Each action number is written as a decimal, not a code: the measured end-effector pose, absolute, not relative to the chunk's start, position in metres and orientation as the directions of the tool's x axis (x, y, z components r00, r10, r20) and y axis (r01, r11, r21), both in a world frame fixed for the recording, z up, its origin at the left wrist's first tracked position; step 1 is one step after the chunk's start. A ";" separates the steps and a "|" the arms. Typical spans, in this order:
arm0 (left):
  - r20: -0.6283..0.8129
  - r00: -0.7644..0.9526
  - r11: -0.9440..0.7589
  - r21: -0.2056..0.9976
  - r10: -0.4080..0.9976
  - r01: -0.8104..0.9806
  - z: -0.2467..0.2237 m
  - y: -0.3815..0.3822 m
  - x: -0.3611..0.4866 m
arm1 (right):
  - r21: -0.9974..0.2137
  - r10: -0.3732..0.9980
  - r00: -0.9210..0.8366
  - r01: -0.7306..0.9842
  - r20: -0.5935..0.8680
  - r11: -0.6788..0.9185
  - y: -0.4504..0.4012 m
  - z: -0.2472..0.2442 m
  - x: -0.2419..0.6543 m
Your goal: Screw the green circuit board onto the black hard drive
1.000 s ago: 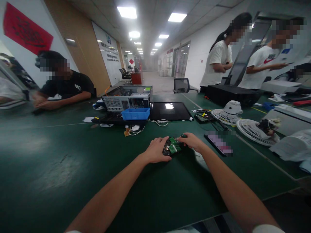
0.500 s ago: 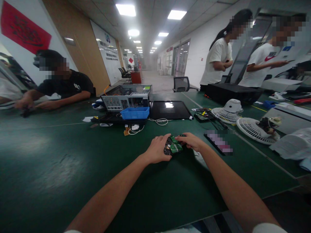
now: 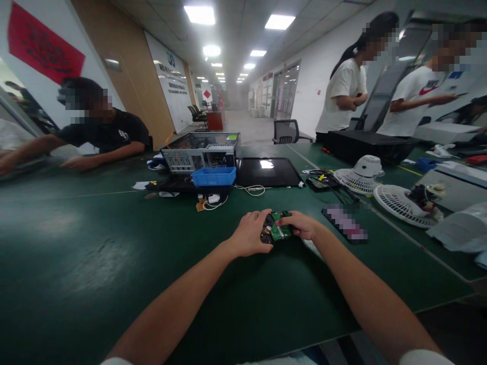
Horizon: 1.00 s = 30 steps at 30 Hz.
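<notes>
In the middle of the green table, a hard drive (image 3: pixel 280 232) with a dark case and green circuit board faces up between my hands. My left hand (image 3: pixel 250 234) grips its left side, thumb along the near edge and fingers over the far edge. At the right end, my right hand (image 3: pixel 302 224) holds the drive, with its index finger across the green board. The right hand's other fingers are partly hidden, and a small dark piece shows near their far side. Some pale material (image 3: pixel 312 248) lies under the right wrist.
A blue bin (image 3: pixel 214 177) stands before an opened computer case (image 3: pixel 178 159), beside a flat black panel (image 3: pixel 268 172). To the right are a phone (image 3: pixel 345 224), cables, a fan (image 3: pixel 359 175) and another fan grille (image 3: pixel 405 203). A co-worker (image 3: pixel 110 126) sits at the left; two people stand at the right.
My right index finger has come further over the green board, and the right hand sits closer around the drive's end. The seated co-worker's arm has stretched to the left. The view has shifted slightly.
</notes>
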<state>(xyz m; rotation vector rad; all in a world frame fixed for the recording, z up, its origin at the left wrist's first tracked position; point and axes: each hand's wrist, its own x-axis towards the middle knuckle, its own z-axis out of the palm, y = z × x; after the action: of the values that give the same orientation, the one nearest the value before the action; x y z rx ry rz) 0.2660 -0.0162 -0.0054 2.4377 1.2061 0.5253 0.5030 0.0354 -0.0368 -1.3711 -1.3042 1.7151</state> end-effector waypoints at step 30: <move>-0.221 0.931 0.787 0.609 0.291 -0.101 -0.028 -0.011 0.248 | -0.942 0.821 -0.462 0.146 -0.334 -0.301 0.018 -0.015 0.488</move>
<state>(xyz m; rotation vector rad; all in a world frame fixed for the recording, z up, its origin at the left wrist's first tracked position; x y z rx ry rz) 0.2478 -0.0109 -0.0277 0.6329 0.3139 0.2148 0.4879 0.0180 -0.0148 -1.2312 -1.4527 1.8145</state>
